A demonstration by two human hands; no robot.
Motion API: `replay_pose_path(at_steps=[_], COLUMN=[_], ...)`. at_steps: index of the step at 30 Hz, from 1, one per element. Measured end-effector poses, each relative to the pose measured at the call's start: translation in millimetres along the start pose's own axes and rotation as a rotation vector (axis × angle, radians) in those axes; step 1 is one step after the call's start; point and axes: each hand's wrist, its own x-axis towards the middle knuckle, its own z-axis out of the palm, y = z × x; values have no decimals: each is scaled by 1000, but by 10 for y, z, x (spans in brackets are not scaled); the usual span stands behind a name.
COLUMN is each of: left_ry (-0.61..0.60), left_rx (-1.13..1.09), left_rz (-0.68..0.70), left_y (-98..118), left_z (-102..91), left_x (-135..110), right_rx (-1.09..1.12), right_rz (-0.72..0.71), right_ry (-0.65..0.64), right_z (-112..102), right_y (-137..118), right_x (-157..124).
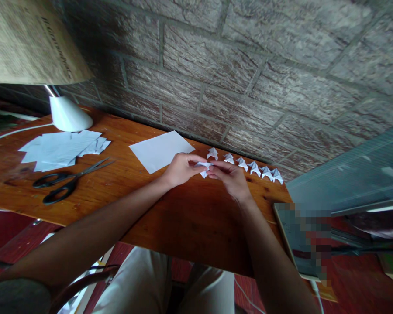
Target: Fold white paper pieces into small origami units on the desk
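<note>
A small folded piece of white paper (204, 167) sits between both hands, just above the wooden table (190, 218). My left hand (180, 168) pinches its left side with curled fingers. From the right, my right hand (231, 178) grips it, fingers closed on the fold. Just behind the hands, several small folded white paper shapes (249, 165) stand in a row along the table's far edge by the brick wall. A flat white sheet (160, 150) lies to the left of the hands.
Black scissors (68, 181) lie on the table's left part. Behind them is a pile of white paper pieces (60, 148) and a white lamp base (68, 114). A framed board (298, 240) rests at the table's right end.
</note>
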Motion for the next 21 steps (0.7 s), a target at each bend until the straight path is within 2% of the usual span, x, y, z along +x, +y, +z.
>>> replay_pose_path(at_steps=[7, 14, 21], left_ry=[11, -6, -18], left_rx=[7, 10, 69], left_rz=[-8, -27, 52], left_y=[-25, 0, 3], left_z=[21, 32, 16], left_x=[-7, -6, -14], right_rx=[-35, 17, 50], right_rz=[-8, 58, 72], right_ry=[19, 8, -13], right_z=[0, -27, -52], right_y=[33, 8, -8], right_x=[10, -6, -2])
